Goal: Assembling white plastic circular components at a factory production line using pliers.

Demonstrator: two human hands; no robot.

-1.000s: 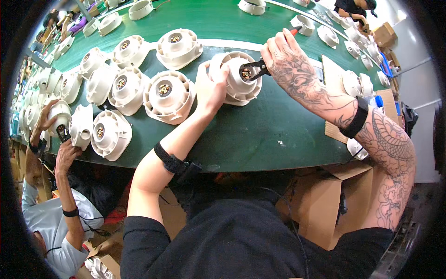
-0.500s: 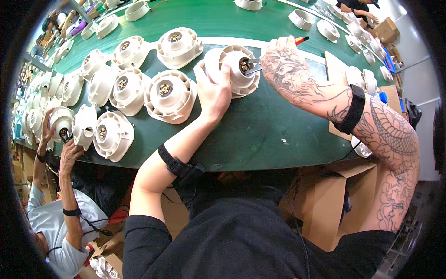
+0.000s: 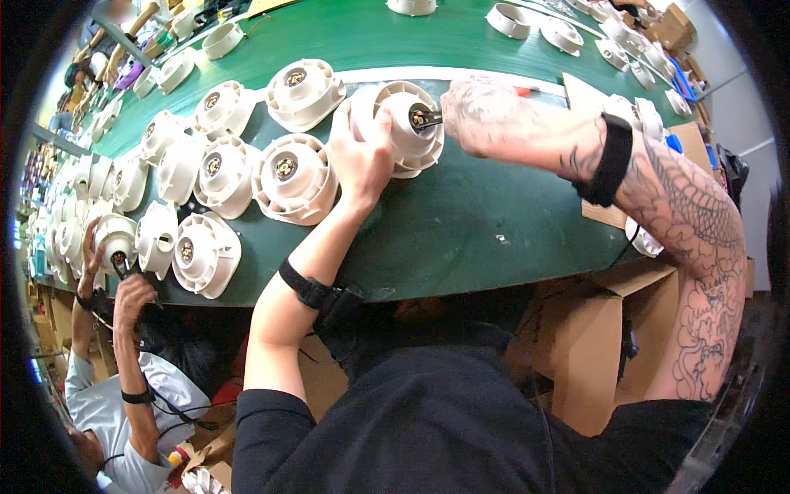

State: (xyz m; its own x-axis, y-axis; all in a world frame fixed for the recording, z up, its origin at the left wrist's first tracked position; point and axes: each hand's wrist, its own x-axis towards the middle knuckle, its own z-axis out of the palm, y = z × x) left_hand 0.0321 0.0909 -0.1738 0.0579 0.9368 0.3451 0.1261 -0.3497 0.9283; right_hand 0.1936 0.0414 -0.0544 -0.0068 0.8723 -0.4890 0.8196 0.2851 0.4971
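Observation:
A white round plastic housing [image 3: 405, 142] with a finned rim stands tilted on its side on the bench, its brass-coloured centre turned to the right. My left hand [image 3: 362, 160] is wrapped round its left side, thumb on top. My right hand [image 3: 485, 119] is closed round a pair of pliers [image 3: 428, 118]. Their dark jaws reach into the hub at the housing's centre. A red piece of the handle shows beyond my knuckles; the rest is hidden in my fist. Close to my left hand lies another similar housing [image 3: 292, 177], face up.
Several white housings stand in rows on the green bench [image 3: 428, 239] to the left. At the far left a co-worker's hands [image 3: 132, 300] hold a housing and a dark tool. A green belt [image 3: 346, 37] carrying housings runs behind. Cardboard boxes [image 3: 588, 354] stand below the right edge.
The pliers' jaws have drawn closer together in the hub, and my right fist has turned. My view has shifted slightly. The co-worker's right hand has moved a little down and right.

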